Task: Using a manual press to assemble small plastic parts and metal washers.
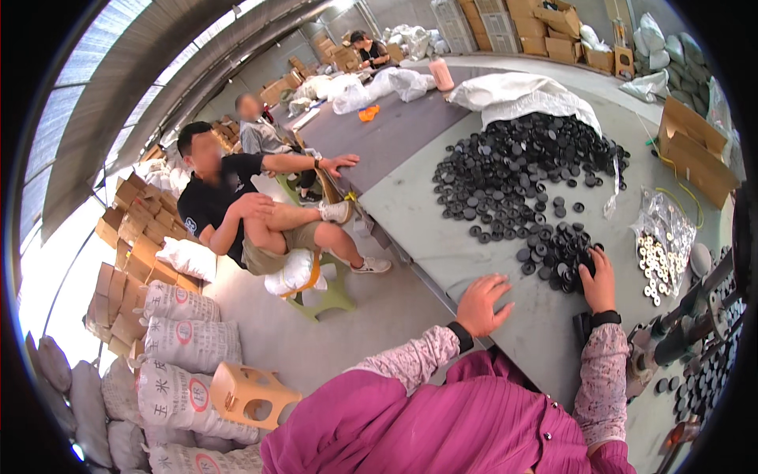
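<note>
A big heap of small round black caps (513,170) spreads over the grey-green table top (410,205), spilling from a white woven sack (525,95). A smaller cluster of the caps (545,257) lies closer to me. My right hand (598,283) is at this cluster's right edge, its thumb and fingers closed around black caps; how many is hidden. Over the near table edge, my left hand (482,306) is open, fingers spread and holding nothing, left of the cluster. Both wrists wear dark bands below patterned sleeves.
Right of my right hand lies a clear bag with small pale rings (659,265). Beyond it are metal machine parts (695,320), more black caps (703,379) and an open carton (699,150). A seated person (229,186) rests a hand on the table. Full sacks (189,344) stand at left.
</note>
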`<action>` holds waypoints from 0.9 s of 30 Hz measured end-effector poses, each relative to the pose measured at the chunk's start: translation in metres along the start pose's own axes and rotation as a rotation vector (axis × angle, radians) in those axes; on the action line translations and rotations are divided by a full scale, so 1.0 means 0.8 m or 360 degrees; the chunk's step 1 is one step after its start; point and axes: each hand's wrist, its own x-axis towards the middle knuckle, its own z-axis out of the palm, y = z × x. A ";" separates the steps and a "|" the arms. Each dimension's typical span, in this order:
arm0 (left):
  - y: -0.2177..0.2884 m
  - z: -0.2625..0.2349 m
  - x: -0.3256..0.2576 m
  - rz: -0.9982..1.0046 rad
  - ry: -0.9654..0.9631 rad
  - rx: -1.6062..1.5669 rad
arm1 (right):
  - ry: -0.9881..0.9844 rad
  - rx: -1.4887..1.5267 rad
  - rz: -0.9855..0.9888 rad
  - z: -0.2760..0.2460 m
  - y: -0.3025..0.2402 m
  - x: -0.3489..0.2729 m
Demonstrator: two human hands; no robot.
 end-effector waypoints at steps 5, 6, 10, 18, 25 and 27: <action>0.007 0.006 -0.008 0.0009 0.0034 0.0009 | -0.0032 0.0013 0.0050 -0.004 -0.002 -0.006; 0.008 0.006 -0.010 0.0006 0.0026 0.0012 | -0.0026 0.0010 0.0046 -0.004 -0.003 -0.009; 0.011 0.007 -0.009 0.0000 0.0025 -0.0015 | -0.0020 -0.0014 0.0049 -0.011 -0.009 -0.013; 0.014 0.004 -0.008 -0.0001 0.0046 -0.0008 | -0.0044 -0.0041 0.0070 -0.015 -0.020 -0.013; 0.015 0.003 -0.006 -0.0007 0.0040 0.0028 | 0.0000 -0.0029 0.0016 -0.010 -0.013 -0.013; 0.015 0.004 -0.006 -0.0005 0.0035 0.0033 | 0.0000 -0.0034 0.0017 -0.010 -0.014 -0.012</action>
